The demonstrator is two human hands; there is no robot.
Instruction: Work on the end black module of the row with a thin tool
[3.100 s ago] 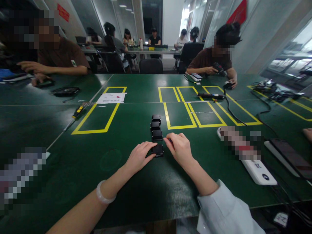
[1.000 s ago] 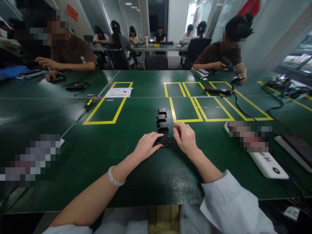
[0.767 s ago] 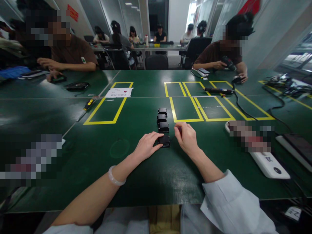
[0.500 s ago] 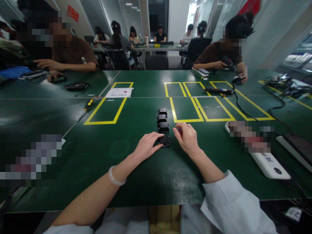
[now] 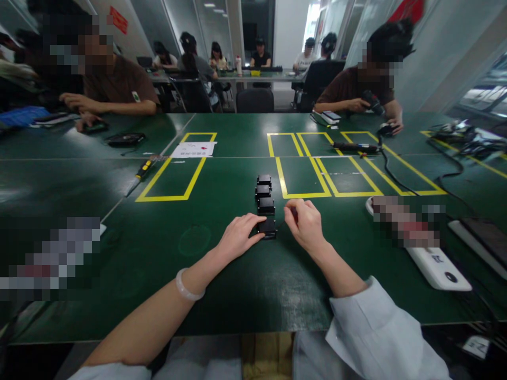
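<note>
Several small black blocks stand in a column on the green table [image 5: 222, 285]. My left hand [image 5: 241, 235] has its thumb and fingers on the left side of the nearest black block [image 5: 267, 227]. Just beyond it sits another black block [image 5: 265, 205], with two more behind, the farthest black block [image 5: 264, 179] being at the column's end. To the right of the nearest block, my right hand [image 5: 304, 221] is closed with thumb and index finger pinched. What that pinch holds, if anything, is too small to make out.
Yellow tape outlines [image 5: 304, 196] lie beyond the blocks. A yellow-black screwdriver [image 5: 144, 168] and a paper sheet [image 5: 194, 150] are on the left. At right are a black electric tool [image 5: 356, 148], cables and a white device [image 5: 439, 266]. Two people sit across the table.
My right hand has shifted slightly right, away from the nearest block, and its fingertips have drawn closer together. My left hand stays on the block.
</note>
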